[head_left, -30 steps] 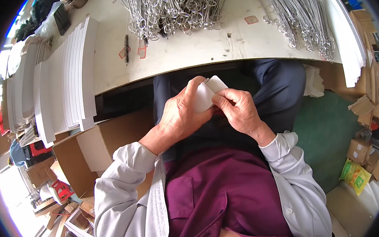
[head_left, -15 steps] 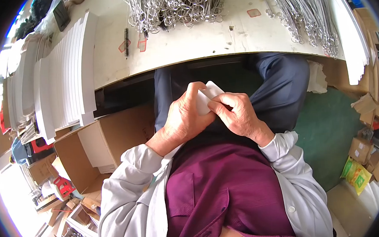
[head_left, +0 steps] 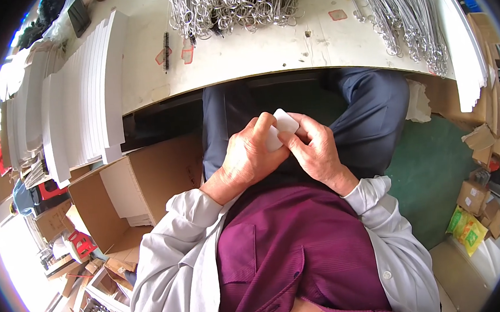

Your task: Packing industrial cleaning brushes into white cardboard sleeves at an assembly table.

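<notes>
Above my lap, both hands are closed around a small white piece with rounded corners, which looks like the end of a narrow white box or a stack of cards. My left hand wraps its lower left part, fingers curled over it. From the other side, my right hand pinches it between thumb and fingers. Much of the white piece is hidden by the fingers, so its full shape cannot be made out.
On the table ahead lie a heap of looped metal wires, a second wire bundle and a thin black-bristled brush. White folded cartons stand at left, white strips at right. An open cardboard box sits below.
My hands have shifted slightly on the white piece. The left fingers now cover more of its left part, and its upper end shows more broadly between the hands.
</notes>
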`<state>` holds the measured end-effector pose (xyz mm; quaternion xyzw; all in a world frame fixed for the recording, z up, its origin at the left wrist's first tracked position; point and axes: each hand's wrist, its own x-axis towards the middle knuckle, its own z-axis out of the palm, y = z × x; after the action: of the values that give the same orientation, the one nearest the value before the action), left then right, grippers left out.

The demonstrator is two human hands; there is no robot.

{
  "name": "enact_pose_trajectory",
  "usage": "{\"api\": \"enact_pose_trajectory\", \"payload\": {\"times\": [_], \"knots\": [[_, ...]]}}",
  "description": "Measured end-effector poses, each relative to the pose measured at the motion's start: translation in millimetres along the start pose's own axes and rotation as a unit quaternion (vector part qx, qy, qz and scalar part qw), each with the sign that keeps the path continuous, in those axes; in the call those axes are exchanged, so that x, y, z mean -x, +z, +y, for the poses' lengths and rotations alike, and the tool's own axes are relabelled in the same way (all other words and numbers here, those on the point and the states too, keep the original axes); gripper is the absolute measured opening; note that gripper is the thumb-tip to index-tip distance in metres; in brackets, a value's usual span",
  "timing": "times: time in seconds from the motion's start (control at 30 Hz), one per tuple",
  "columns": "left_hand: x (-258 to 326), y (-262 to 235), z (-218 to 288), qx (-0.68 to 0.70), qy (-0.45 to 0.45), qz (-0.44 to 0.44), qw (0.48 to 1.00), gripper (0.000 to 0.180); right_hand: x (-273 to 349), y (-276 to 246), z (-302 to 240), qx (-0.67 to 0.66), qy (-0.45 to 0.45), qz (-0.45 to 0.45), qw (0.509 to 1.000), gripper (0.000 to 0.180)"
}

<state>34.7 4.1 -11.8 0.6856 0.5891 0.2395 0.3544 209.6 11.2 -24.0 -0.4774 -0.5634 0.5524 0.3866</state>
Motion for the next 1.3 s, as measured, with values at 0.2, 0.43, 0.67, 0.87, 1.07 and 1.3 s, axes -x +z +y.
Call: {"api": "enact_pose_trajectory", "payload": {"times": [0.2, 0.43, 0.67, 0.87, 1.07, 1.3], "knots": [[3.2, 3.5, 1.5, 0.026, -0.051, 0.01, 0.998, 0.05, -4.6, 2.4, -6.8, 0.247, -0.169, -0.008, 0.954, 0.03], [2.4, 4.2, 0.8, 0.022, -0.07, 0.007, 0.997, 0.08, -8.2, 11.3, 0.5, 0.106, -0.096, 0.029, 0.989, 0.019], [5.9, 12.8, -5.6, -0.022, -0.026, 0.033, 0.999, 0.075, -9.2, 22.6, 0.3, 0.004, 0.045, 0.052, 0.998, 0.013], [11.0, 9.7, -2.9, -0.028, -0.026, 0.014, 0.999, 0.059, -14.4, 9.9, 1.7, -0.086, 0.125, 0.041, 0.988, 0.019], [17.9, 10.9, -8.2, -0.043, -0.012, 0.037, 0.998, 0.054, -16.1, 5.0, -0.6, -0.142, 0.18, 0.039, 0.973, 0.018], [19.4, 13.3, -6.7, -0.042, -0.009, 0.038, 0.998, 0.055, -12.0, 9.3, 3.5, -0.077, 0.082, 0.067, 0.991, 0.018]]}}
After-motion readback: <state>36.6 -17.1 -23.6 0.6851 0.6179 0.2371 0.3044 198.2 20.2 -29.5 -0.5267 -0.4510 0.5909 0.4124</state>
